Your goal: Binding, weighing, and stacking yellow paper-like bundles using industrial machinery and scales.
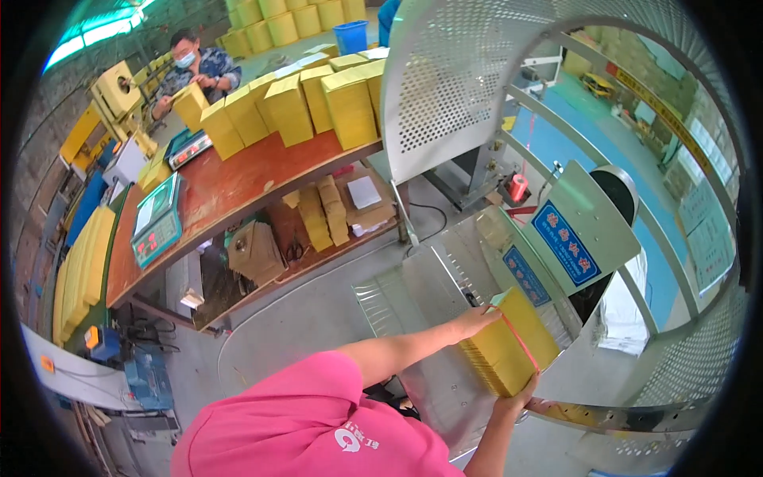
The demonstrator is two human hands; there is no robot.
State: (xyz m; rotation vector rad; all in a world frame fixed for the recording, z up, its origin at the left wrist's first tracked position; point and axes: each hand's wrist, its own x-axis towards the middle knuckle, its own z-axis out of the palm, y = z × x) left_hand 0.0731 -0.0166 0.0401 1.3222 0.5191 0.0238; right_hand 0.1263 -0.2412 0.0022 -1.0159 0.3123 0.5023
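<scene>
A thick stack of yellow paper [501, 354] lies tilted on the metal bed [433, 350] of a machine. A thin pink strap [518, 342] runs across its top. My left hand [475, 322] grips the stack's far left end, close to where the strap goes over the edge. At the near right corner, my right hand [518, 395] holds the stack by the other end of the strap. Both hands have their fingers partly hidden by the paper. Behind the stack rises the machine's pale housing [584, 226] with blue labels.
A perforated metal guard [453, 103] curves up beyond the machine, and a metal rail [628, 417] arcs round the right. To the left, a red-brown table [262, 187] carries yellow paper stacks [354, 107] and scales [157, 219]. A masked person [203, 71] handles a stack behind it.
</scene>
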